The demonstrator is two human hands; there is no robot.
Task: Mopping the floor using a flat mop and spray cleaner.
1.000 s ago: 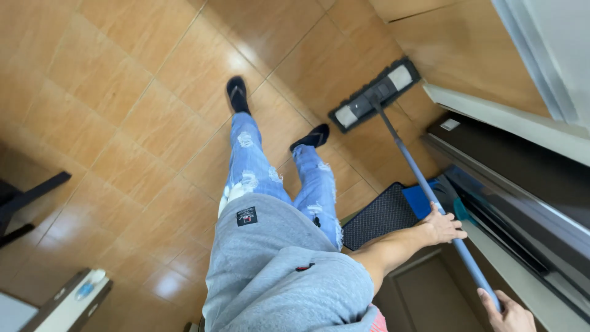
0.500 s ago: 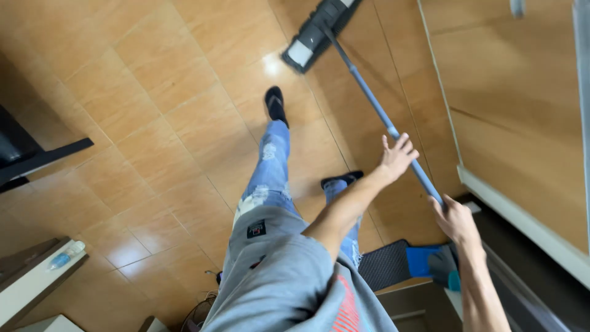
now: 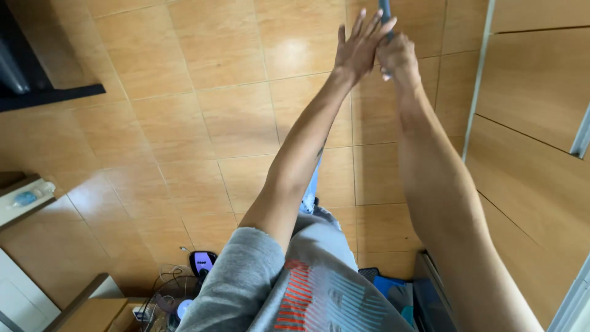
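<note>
Both my arms stretch out over the tan tiled floor (image 3: 184, 123). My right hand (image 3: 398, 56) is closed around the blue mop handle (image 3: 385, 8), which runs out of the top edge of the view. My left hand (image 3: 359, 46) lies against the handle's left side with its fingers straight and spread. The mop head is out of view. I wear a grey shirt (image 3: 307, 289), and a strip of light jeans (image 3: 309, 195) shows between my arms.
Wooden cabinet doors (image 3: 534, 80) line the right side. Black furniture (image 3: 37, 92) stands at the top left. A white shelf with a bottle (image 3: 24, 200) sits at the left. A small dark device with cables (image 3: 201, 261) and a blue cloth (image 3: 388, 287) lie near my feet.
My arms have stretched out far forward, pushing the mop away. The mop head has left the top of the view. My left hand's fingers have straightened along the handle.
</note>
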